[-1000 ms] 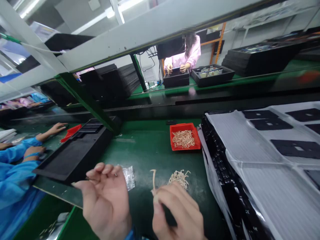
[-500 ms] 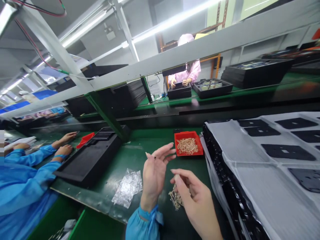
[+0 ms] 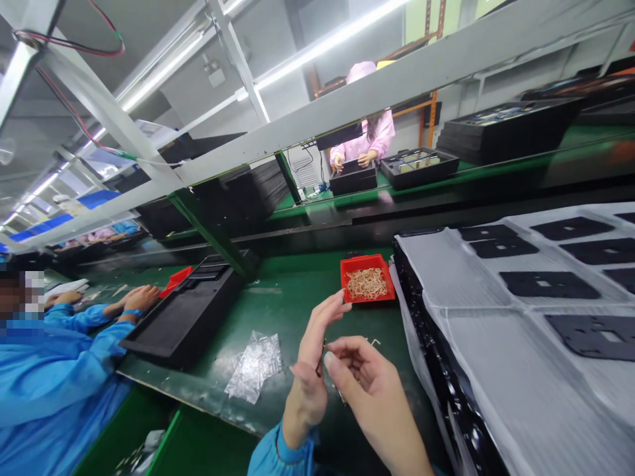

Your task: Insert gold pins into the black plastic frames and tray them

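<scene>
Pinched grip, right hand (image 3: pixel 372 383), left hand (image 3: pixel 308 377), one red tray (image 3: pixel 368 259)

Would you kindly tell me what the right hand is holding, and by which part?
That cannot be told: the curled bare right hand shows nothing clear in its grip.

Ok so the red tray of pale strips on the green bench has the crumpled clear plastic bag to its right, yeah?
No: the crumpled clear plastic bag lies to the left of the red tray, not its right, as the head view shows. The rest holds: the tray has pale strips in it and sits on the green bench.
</scene>
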A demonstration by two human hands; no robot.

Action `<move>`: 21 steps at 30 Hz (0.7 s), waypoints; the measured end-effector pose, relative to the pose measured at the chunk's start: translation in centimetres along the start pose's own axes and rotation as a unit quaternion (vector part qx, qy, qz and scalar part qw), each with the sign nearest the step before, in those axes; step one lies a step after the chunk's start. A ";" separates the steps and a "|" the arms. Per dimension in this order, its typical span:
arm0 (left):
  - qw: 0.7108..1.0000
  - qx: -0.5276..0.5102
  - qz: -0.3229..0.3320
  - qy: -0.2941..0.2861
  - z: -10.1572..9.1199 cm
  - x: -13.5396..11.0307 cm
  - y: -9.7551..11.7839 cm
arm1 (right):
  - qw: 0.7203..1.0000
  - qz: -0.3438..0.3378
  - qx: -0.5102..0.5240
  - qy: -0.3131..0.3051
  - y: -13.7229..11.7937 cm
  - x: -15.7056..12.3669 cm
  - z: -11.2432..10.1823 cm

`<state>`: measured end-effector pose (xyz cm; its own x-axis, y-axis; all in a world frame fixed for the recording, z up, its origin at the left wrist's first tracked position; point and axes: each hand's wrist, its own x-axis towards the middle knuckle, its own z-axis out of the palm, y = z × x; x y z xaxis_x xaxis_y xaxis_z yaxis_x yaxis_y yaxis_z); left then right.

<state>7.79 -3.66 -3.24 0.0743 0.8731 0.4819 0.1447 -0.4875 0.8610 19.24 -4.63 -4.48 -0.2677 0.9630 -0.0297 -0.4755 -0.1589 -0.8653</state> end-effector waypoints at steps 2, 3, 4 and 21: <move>0.999 0.041 0.030 -0.014 -0.2 -0.1 -0.3 | 0.999 0.020 0.025 -0.019 0.1 0.0 -0.2; 0.997 0.058 0.046 -0.018 -0.4 0.0 -0.6 | 0.998 0.030 0.039 -0.030 0.1 0.0 -0.4; 0.995 0.075 0.063 -0.020 -0.6 0.0 -1.0 | 0.997 0.038 0.053 -0.040 0.2 0.0 -0.5; 0.985 0.092 0.140 0.050 -2.5 4.5 -0.3 | 0.973 -0.098 0.207 0.017 1.3 -0.6 1.5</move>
<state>5.59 0.42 -0.95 0.0405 0.6945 0.7183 0.3097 -0.6923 0.6518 17.52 -5.76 -4.81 -0.1134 0.9891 0.0937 -0.8137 -0.0383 -0.5801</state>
